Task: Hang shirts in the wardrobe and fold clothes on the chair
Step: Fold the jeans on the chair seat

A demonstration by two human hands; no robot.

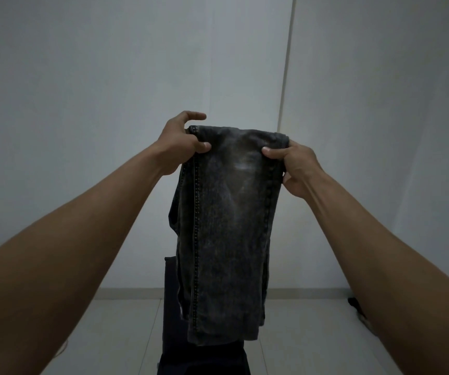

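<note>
Pale grey walls (109, 63) and a light tiled floor (104, 326) are seen behind the work. Faded dark jeans (226, 226), doubled lengthwise, are held up in mid-air and hang straight down. The top left corner is pinched by the left hand (180, 147), with the thumb on the front face and the index finger raised above the edge. The top right corner is clamped by the right hand (296, 169), thumb in front. A dark upright object (170, 307) is partly hidden behind the hem; its identity cannot be told.
</note>
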